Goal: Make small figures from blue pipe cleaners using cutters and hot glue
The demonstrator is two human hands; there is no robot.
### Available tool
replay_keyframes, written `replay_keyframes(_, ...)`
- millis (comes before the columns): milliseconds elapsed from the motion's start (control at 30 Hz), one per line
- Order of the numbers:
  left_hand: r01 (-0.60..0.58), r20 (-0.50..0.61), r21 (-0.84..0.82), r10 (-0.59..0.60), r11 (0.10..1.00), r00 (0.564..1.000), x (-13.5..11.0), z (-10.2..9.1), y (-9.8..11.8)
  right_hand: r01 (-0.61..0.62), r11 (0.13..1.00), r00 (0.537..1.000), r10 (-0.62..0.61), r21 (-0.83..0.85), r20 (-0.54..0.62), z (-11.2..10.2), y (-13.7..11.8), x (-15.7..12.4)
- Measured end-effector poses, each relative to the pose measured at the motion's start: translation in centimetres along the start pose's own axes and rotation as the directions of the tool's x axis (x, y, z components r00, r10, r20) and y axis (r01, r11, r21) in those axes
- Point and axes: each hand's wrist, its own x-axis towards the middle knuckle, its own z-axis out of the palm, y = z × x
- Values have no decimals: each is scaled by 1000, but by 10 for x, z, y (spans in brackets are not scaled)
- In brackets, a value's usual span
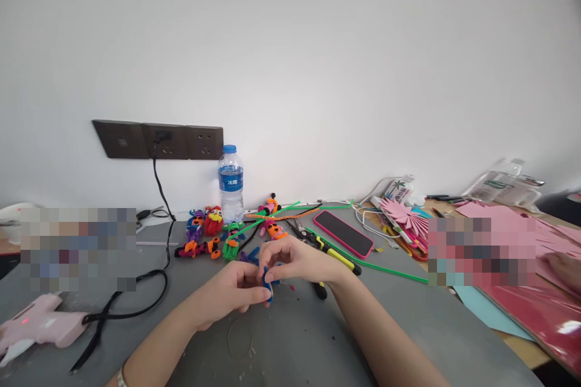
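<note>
Both hands meet over the grey table, pinching a small blue pipe cleaner piece [267,285] between them. My left hand [236,290] grips its lower end with thumb and fingers. From the right, my right hand [293,263] holds the upper part, fingertips curled in. More blue and purple pipe cleaner bits [251,256] lie just behind the hands, partly hidden. Beyond them sit several small pipe cleaner figures, among them a green one [232,244], a red and yellow one [213,221] and an orange and pink one [275,229].
A water bottle [231,184] stands by the wall. Yellow-black pliers [336,252] and a phone [344,234] lie right of the hands. A pink glue gun [45,323] with black cord is at left. Pink paper [494,224] and another person's hand [563,269] are far right.
</note>
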Motion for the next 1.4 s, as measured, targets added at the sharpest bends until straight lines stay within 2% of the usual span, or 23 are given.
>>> replay_keyframes(67, -42, -44, 11, 42, 999, 998, 3, -1, -3, 14, 999, 999, -12, 33, -50, 1, 0, 1)
replay_keyframes(133, -140, -134, 129, 157, 982, 978, 6, -1, -5, 29, 999, 989, -25, 27, -148, 3, 2, 3)
replay_keyframes(200, -229, -224, 324, 310, 918, 924, 9, 0, -8, 30, 999, 966, -36, -27, -254, 3, 5, 5)
replay_keyframes(267, -260, -262, 442, 401, 858, 878, 10, 2, -9, 29, 996, 945, -55, -84, -322, 3, 8, 7)
replay_keyframes(333, -262, -270, 432, 401, 863, 875, 9, 3, -9, 41, 994, 937, -72, -98, -342, 3, 11, 8)
replay_keyframes(500, -278, -303, 289, 363, 916, 881, 8, 2, -7, 71, 997, 943, -80, -38, -324, 5, 11, 9)
replay_keyframes(633, -277, -343, 291, 370, 916, 863, 9, 1, -6, 98, 995, 942, -100, -23, -321, 9, 8, 11)
replay_keyframes(700, -272, -357, 306, 374, 913, 856, 9, 1, -6, 121, 992, 926, -127, -38, -357, 10, 7, 12)
replay_keyframes(767, -264, -375, 316, 375, 911, 848, 9, 2, -7, 144, 985, 883, -171, -95, -436, 10, 8, 13)
replay_keyframes(867, -255, -427, 310, 374, 916, 823, 8, 3, -7, 191, 955, 776, -289, -228, -560, 11, 8, 12)
replay_keyframes(933, -257, -467, 284, 367, 924, 804, 8, 4, -7, 239, 919, 712, -385, -314, -588, 12, 7, 12)
replay_keyframes(1000, -266, -498, 248, 358, 932, 790, 8, 4, -7, 266, 873, 677, -471, -409, -565, 15, 5, 11)
replay_keyframes(1100, -279, -507, 225, 357, 934, 785, 8, 4, -7, 258, 814, 692, -531, -520, -489, 19, 7, 13)
replay_keyframes(1233, -286, -503, 270, 388, 919, 772, 7, 4, -7, 249, 786, 723, -540, -566, -432, 21, 16, 16)
replay_keyframes(1400, -284, -519, 371, 451, 884, 726, 5, 5, -4, 271, 778, 726, -552, -567, -410, 21, 18, 18)
